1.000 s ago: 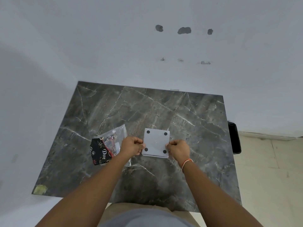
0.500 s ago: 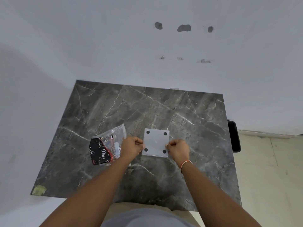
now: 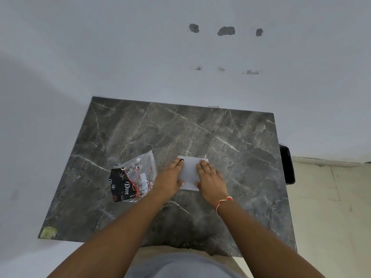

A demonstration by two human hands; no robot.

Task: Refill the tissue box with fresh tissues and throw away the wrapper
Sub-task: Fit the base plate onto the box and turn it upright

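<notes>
A white square tissue box (image 3: 190,174) lies bottom up on the dark marble table (image 3: 200,129); one black rubber foot shows at its far left corner. My left hand (image 3: 170,177) rests flat on its left part, fingers stretched out. On the right part my right hand (image 3: 209,177) lies flat the same way, a red-and-white thread around its wrist. Both palms cover most of the panel. A clear plastic wrapper (image 3: 133,177) with black and red print lies on the table just left of my left hand.
The table stands against a white wall at the back and left. A black bin-like object (image 3: 288,165) sits on the floor by the table's right edge. A yellowish sticker (image 3: 48,232) marks the near left corner. Pale floor tiles lie to the right.
Both hands were pinching the box's left and right edges with closed fingers. Now they have opened and lie flat on top of it. The wrapper has not moved.
</notes>
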